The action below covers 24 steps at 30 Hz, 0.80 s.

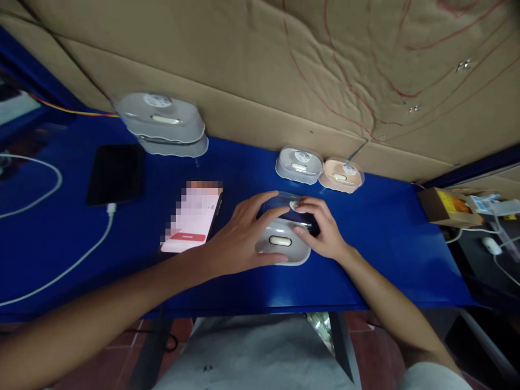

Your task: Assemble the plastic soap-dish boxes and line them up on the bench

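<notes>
A light grey oval plastic box (298, 253) with a white oblong piece in a dark-rimmed slot sits on the blue tabletop before me. A clear lid (280, 203) with a round white sticker stands tilted at its far side. My left hand (247, 233) spans the box with fingers spread, its thumb along the near rim and its fingertips at the lid. With thumb and fingers, my right hand (323, 227) grips the right end of the lid. Something dark shows beside the right palm; I cannot make out what it is.
A lit phone (190, 216) lies left of my hands, and a dark device (116, 174) with a white cable farther left. Stacked grey boxes (162, 122), another grey box (299, 165) and a peach box (342, 174) stand along the cardboard wall (244, 81). A small carton (447, 208) sits right.
</notes>
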{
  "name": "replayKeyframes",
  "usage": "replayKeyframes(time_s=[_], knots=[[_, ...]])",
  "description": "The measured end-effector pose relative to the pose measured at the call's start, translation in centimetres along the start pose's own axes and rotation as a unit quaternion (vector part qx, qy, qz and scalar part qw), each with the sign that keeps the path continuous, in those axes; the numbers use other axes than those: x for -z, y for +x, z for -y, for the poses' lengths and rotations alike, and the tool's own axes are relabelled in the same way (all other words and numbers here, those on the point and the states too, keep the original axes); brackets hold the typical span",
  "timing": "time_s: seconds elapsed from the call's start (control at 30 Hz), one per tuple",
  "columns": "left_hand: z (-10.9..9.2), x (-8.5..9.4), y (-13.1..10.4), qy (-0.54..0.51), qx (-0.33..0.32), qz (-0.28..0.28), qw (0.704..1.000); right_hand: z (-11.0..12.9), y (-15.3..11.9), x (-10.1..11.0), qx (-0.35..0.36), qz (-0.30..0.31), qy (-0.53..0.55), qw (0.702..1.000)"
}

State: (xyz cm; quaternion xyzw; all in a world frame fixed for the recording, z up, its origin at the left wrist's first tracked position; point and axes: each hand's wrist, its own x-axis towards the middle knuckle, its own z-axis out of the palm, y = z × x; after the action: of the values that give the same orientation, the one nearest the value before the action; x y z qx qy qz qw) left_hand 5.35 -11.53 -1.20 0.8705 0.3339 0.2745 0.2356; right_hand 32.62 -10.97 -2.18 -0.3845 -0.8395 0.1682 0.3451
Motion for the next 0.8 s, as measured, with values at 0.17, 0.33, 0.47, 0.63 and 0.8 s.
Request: replayKeyframes(time_s=[0.17, 0.33, 0.47, 0.63, 0.8], knots=[[-0.6, -0.2, -0.3, 0.054, -0.078, 0.091, 0.991, -1.2, 0.4, -0.3, -0.058, -0.014, -0.055, 0.997], [-0.6, -0.6, -0.3, 0.09, -0.101, 0.109, 0.985, -0.9, 0.5, -0.4, -0.046, 0.004, -0.076, 0.996], [-0.1, -0.6, -0.2, 0.059, -0.064, 0.057, 0.995, 0.3, -0.1, 0.2, 0.017, 0.005, -0.088, 0.996], [0.4, -0.9, -0.2, 0.056, -0.022, 0.032, 0.998, 1.9, -0.6, 0.4, 0.094, 0.089, -0.132, 0.983], [0.2, -0.7, 0.1, 0.047, 0.006, 0.028, 0.998, 2.0, -0.4, 0.2, 0.106, 0.116, -0.107, 0.982]])
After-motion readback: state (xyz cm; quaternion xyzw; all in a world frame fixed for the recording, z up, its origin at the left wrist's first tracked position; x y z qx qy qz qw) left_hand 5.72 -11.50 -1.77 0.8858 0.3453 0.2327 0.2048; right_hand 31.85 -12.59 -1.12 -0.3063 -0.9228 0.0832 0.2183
